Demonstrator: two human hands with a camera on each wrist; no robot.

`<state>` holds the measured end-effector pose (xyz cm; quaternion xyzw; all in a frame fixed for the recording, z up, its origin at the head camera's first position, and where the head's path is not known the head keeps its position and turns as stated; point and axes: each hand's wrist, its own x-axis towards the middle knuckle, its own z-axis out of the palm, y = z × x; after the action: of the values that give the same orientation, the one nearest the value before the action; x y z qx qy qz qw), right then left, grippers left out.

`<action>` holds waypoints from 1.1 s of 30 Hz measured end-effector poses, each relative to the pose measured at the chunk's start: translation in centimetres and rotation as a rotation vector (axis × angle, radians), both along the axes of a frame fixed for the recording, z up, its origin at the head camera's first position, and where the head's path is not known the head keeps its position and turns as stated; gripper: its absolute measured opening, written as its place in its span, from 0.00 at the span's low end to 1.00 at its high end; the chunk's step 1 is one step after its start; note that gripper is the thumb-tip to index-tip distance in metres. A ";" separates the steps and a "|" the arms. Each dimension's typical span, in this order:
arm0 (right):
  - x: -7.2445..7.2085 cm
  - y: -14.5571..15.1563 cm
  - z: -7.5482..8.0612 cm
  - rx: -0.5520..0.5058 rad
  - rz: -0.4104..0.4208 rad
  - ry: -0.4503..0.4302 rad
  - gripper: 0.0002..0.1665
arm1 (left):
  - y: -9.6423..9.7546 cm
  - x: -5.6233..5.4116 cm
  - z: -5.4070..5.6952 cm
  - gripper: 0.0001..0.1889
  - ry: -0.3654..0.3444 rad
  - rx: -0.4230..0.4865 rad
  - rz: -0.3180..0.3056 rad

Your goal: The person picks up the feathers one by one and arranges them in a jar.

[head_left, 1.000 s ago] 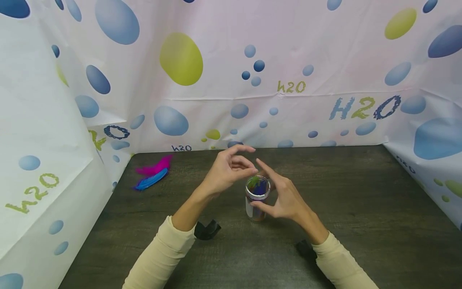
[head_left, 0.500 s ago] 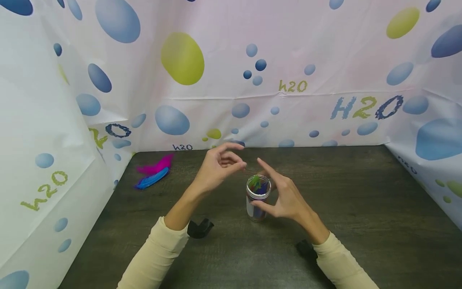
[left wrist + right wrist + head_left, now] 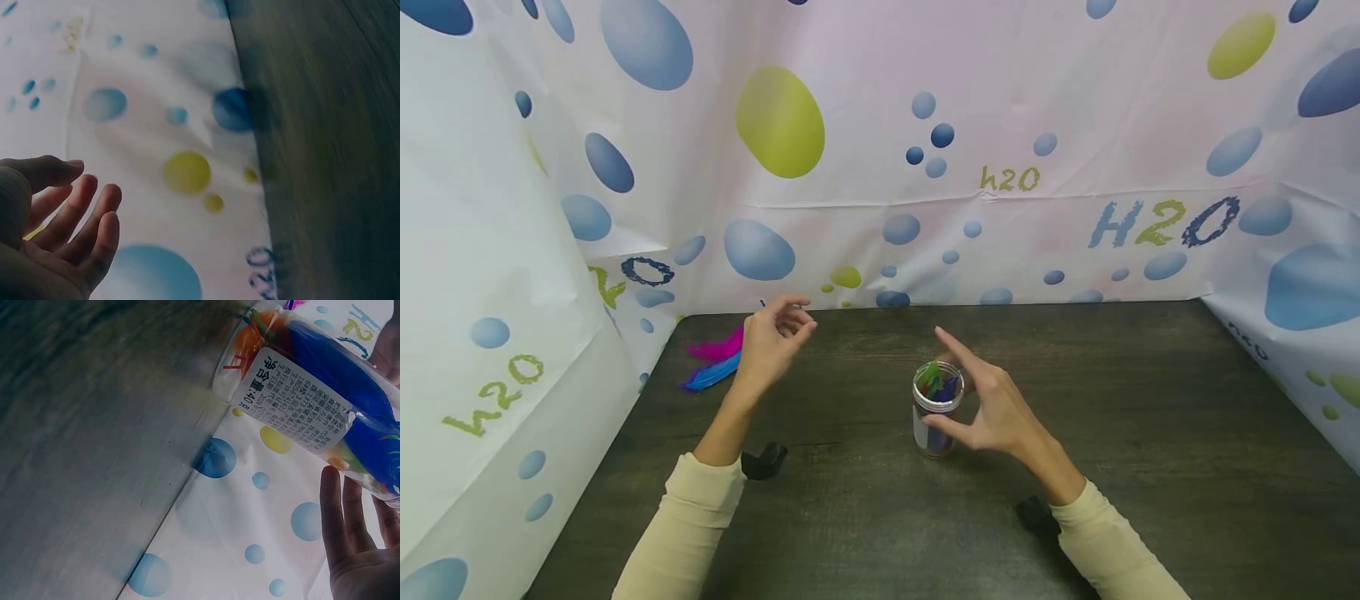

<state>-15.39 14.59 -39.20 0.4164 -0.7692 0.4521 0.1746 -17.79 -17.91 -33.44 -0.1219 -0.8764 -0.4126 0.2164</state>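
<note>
A clear jar [image 3: 940,437] with a white label [image 3: 294,403] stands upright on the table, filled with feathers [image 3: 934,383] of green, blue and orange. My right hand [image 3: 996,408] holds it from the right, thumb in front and other fingers behind, the index finger stretched out above the rim. In the right wrist view, fingertips [image 3: 331,478] touch the jar's side. My left hand [image 3: 767,350], loosely curled with nothing in it, hovers near a magenta feather [image 3: 713,350] and a bright blue feather [image 3: 709,374], partly covering them. Only the patterned backdrop and table appear beyond it in the left wrist view.
The dark wooden table [image 3: 865,533] meets a white backdrop [image 3: 865,100] with blue and green drops at its back edge, and the same sheet rises on both sides. Black wrist mounts [image 3: 765,461] sit below both hands.
My left hand has moved from above the jar leftward to the two loose feathers. The right hand and the jar stay in place.
</note>
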 end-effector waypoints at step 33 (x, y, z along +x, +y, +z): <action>0.2 0.0 -0.1 0.010 -0.014 -0.029 0.58 | -9.5 -2.0 -5.8 0.16 -0.232 -0.125 0.283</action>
<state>-15.24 14.63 -39.26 0.4054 -0.7768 0.4530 0.1645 -19.82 -27.40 -39.20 0.0377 -0.9277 -0.3342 0.1619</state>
